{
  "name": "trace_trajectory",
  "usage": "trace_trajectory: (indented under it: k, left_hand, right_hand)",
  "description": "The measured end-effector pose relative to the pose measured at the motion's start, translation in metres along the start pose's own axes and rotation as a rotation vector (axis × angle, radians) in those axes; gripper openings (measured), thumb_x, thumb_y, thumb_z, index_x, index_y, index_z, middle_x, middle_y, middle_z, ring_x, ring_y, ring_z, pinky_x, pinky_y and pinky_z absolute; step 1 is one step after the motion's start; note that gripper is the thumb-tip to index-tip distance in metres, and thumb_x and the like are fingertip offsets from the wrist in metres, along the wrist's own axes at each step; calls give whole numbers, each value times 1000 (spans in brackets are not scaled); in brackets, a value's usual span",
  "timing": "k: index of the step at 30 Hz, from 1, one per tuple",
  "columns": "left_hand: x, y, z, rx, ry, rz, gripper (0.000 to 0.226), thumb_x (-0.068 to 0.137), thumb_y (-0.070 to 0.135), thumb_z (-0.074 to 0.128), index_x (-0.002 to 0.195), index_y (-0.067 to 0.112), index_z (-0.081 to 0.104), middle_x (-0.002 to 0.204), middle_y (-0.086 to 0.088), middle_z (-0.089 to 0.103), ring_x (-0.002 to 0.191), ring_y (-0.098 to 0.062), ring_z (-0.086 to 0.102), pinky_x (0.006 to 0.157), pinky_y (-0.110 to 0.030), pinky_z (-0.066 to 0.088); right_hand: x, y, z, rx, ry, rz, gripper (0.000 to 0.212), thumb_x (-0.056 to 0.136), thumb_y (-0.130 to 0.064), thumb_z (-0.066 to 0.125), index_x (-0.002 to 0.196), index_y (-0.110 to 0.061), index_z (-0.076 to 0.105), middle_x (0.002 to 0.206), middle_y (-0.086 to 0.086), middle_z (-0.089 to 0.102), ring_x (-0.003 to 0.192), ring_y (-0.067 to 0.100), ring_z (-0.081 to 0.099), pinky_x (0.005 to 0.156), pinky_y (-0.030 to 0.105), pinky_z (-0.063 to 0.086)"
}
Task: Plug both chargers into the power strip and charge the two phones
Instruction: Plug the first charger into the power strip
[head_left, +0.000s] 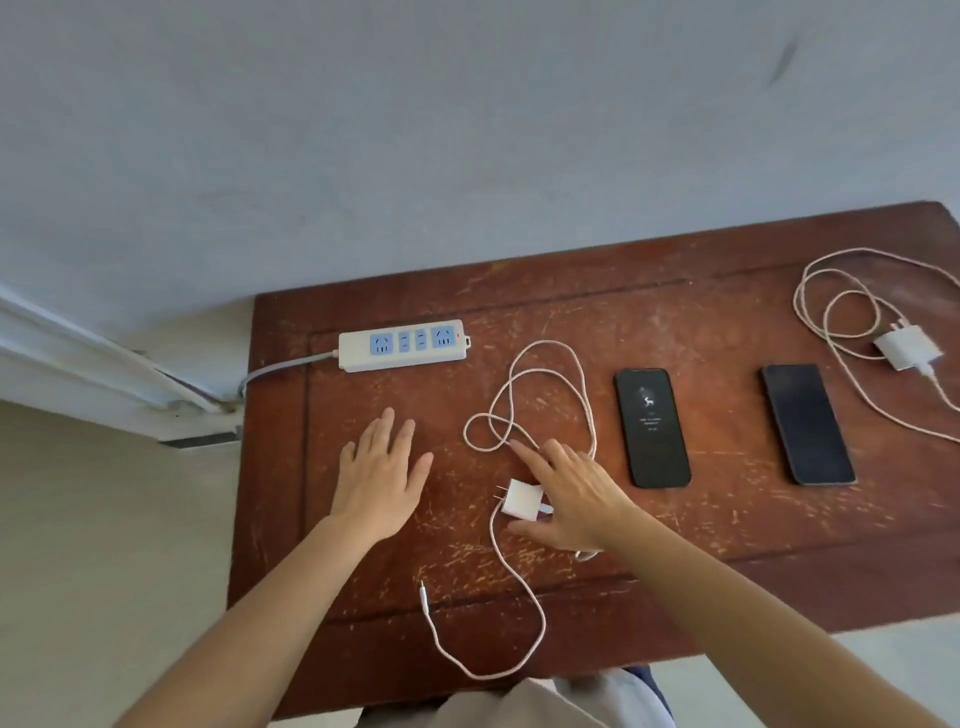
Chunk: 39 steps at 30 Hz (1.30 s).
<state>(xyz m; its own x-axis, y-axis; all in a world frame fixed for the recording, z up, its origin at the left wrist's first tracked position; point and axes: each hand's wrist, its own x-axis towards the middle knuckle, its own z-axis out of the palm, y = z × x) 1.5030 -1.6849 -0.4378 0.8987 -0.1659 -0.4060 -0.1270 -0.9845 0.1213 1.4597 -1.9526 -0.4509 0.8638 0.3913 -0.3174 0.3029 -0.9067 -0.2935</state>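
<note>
A white power strip (402, 345) with blue sockets lies at the table's back left, nothing plugged in. A white charger (521, 499) with its prongs pointing left lies mid-table, its cable (540, 358) looping behind and trailing to a free plug end (423, 592) near the front edge. My right hand (571, 493) hovers spread just right of this charger, fingers apart, holding nothing. My left hand (382, 467) is flat and open in front of the strip. Two dark phones (652, 427) (807, 423) lie to the right. A second charger (908, 347) with coiled cable sits far right.
The scratched brown wooden table (701, 530) stands against a grey wall. The strip's grey cord (275, 370) runs off the left edge toward a white frame (93, 364) on the floor. The table's front edge is close to my body.
</note>
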Motion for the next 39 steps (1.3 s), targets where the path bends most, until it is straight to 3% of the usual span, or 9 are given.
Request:
trace_trajectory:
  k: [4,9,12,14,19,28,33,36,39]
  left_hand:
    - [-5,-17,26,22,-44,-7,62,103,50,26,158,24,20,169,-9,9,155,-28,8,122,-56,19]
    - [-2,-22,27,29,-7,17,58,101,51,36,153,24,37,164,-11,28,151,-33,26,115,-59,28]
    - [6,-36,17,56,17,98,61,101,53,22,146,22,49,156,-12,45,141,-34,42,112,-57,35]
    - [13,-46,10,69,42,125,68,100,54,14,144,18,51,153,-13,48,139,-33,44,114,-55,34]
    - [46,-74,-2,33,136,64,70,99,54,23,152,9,33,163,-23,23,150,-41,25,117,-59,29]
    - [92,-99,14,-57,226,74,77,99,62,11,157,17,-15,169,-13,-5,156,-31,0,122,-61,16]
    - [95,-101,23,-71,257,86,73,102,54,20,157,19,-11,169,-13,-2,156,-29,0,122,-61,15]
    - [95,-103,25,-81,265,92,71,102,52,20,159,18,-4,169,-12,-1,156,-28,2,122,-60,14]
    - [96,-103,28,-76,274,80,70,103,50,23,160,17,1,169,-12,2,156,-27,3,122,-59,15]
  right_hand:
    - [1,7,13,11,7,-65,82,82,-61,50,151,-17,39,116,1,59,102,21,59,92,39,52]
    - [14,-1,0,168,73,-11,62,87,-52,59,139,-20,52,109,-1,62,96,18,63,80,33,56]
    - [29,-14,-13,268,139,79,61,91,-52,60,143,-22,47,116,-3,59,96,15,64,72,26,53]
    - [42,-23,-23,379,195,141,59,92,-47,63,142,-23,43,126,-2,57,100,15,63,76,28,56]
    - [81,-44,-41,572,302,241,42,94,-36,66,130,-21,49,128,1,58,104,16,64,86,32,56]
    - [163,-70,-60,569,323,157,41,84,-18,78,124,-19,65,126,3,58,110,22,64,91,39,58]
    - [189,-69,-64,534,268,89,44,80,-10,78,123,-17,69,131,6,55,108,23,63,88,39,60]
    - [200,-67,-70,528,215,26,42,84,-15,77,125,-15,68,129,4,58,100,13,59,88,33,58]
    - [208,-65,-76,490,167,-37,41,89,-19,73,129,-13,66,130,3,59,99,18,66,85,29,57]
